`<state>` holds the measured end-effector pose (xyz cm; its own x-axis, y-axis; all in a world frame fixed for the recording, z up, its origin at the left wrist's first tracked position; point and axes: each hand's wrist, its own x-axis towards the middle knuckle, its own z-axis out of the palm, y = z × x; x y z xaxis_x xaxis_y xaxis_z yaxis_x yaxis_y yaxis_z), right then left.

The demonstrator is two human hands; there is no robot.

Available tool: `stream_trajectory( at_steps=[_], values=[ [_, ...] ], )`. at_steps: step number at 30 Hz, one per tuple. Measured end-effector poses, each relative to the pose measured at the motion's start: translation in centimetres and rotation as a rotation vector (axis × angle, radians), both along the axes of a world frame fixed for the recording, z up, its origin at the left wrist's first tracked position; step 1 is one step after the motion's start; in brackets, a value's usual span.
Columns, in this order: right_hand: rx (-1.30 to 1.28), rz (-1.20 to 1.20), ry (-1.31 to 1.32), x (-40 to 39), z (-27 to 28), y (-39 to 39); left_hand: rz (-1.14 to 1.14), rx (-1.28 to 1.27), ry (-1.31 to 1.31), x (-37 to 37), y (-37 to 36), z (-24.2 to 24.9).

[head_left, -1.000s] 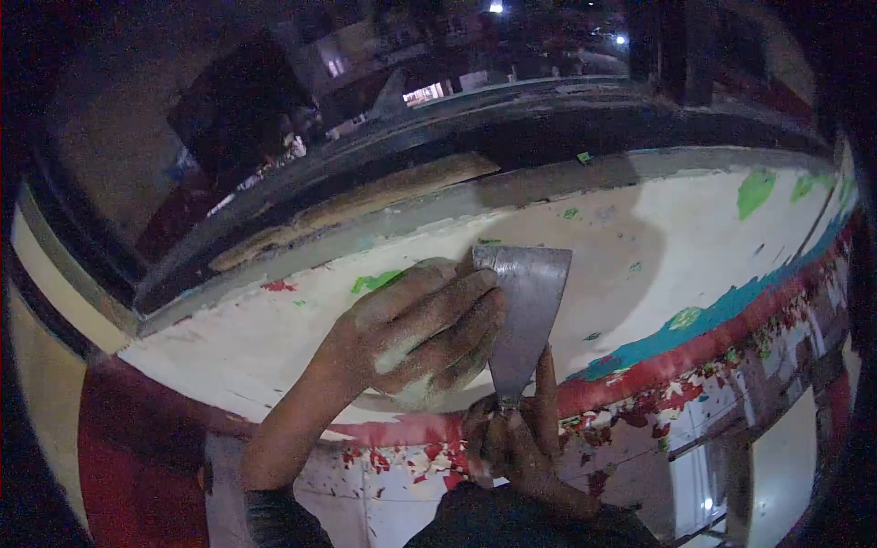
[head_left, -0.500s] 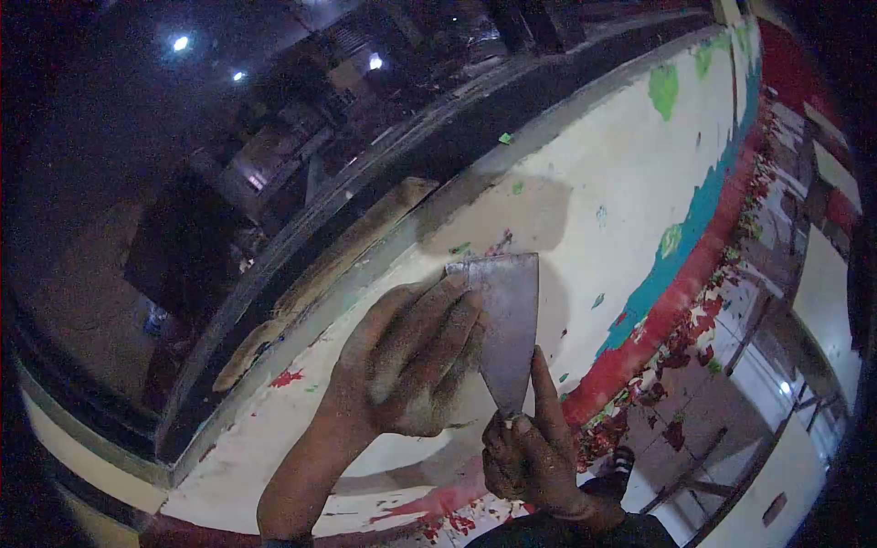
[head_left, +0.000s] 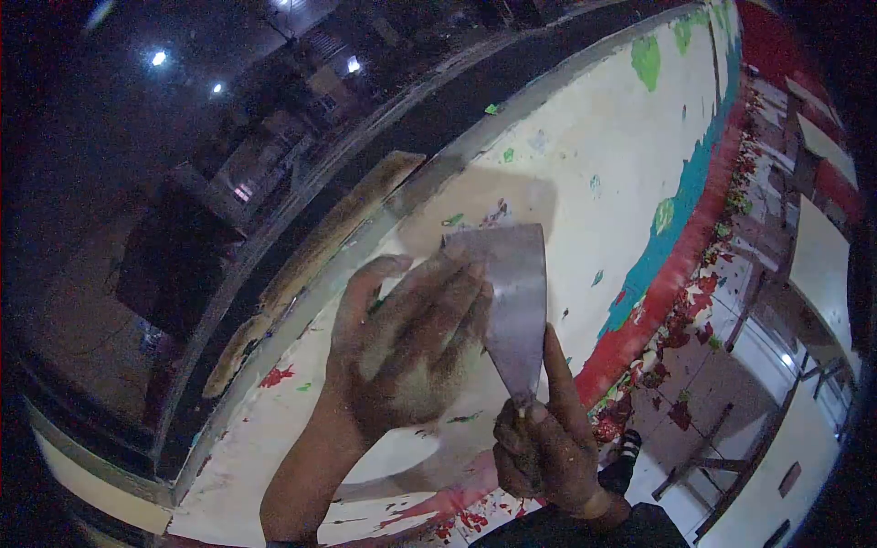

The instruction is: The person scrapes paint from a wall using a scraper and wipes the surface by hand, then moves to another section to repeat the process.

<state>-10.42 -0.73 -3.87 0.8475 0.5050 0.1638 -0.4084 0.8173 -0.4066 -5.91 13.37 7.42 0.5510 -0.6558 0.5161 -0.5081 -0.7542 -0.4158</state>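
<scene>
We press our dusty left hand, fingers spread flat, on the blade of a metal scraper, while our right hand grips its handle (forefinger stretched up the blade). The blade's edge lies against a cream-painted curved surface, flecked green, with teal and red bands beside it.

A broad, curved cream-white surface runs from seven o'clock up to one o'clock. It bears patches of green paint at one o'clock, a teal band and a red band along its three o'clock edge, and a small red fleck at nine o'clock. Red paint chips litter the tiled floor at four o'clock
</scene>
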Motion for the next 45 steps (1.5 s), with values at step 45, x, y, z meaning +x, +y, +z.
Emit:
stream_trajectory(
  at_steps=[45],
  values=[
    [-0.004,0.006,0.064,0.5,0.7,-1.3,0.096,0.041,0.010,-0.1,-1.3,0.2]
  ],
)
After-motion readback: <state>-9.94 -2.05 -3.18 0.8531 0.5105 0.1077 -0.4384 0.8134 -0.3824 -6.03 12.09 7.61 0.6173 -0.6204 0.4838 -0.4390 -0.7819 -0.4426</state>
